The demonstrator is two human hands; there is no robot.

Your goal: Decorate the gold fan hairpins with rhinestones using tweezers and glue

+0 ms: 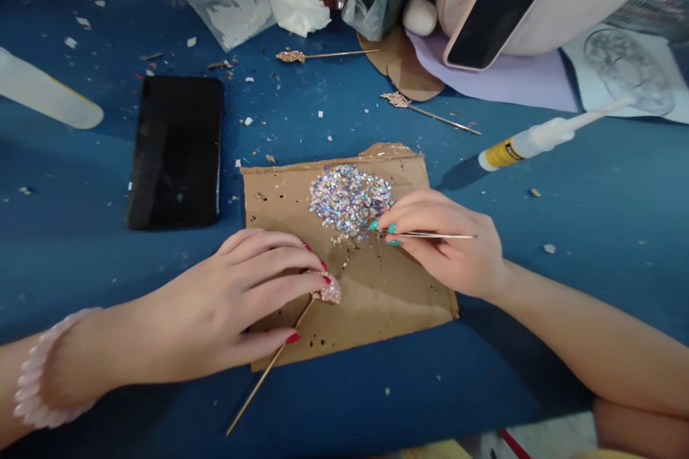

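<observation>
My left hand (237,301), red-nailed, lies over a hair stick, its fingertips pressed on the glittery pink head (329,290) and its thumb beside the thin gold shaft (258,387). The fingers hide part of that head. My right hand (446,240), with green nails, pinches slim metal tweezers (430,234). Their tips are at the lower right edge of a pile of small shiny rhinestones (347,197) in blue, silver and clear tones. Whether the tips hold a stone is too small to tell. The pile and the stick's head rest on a piece of brown cardboard (387,287).
A black phone (175,150) lies left of the cardboard. A glue bottle (506,152) with a yellow label stands to the right. Behind are two more hair sticks, one (293,56) and another (398,99), a plastic bag (231,7), crumpled tissue (300,3) and a pink case (484,7).
</observation>
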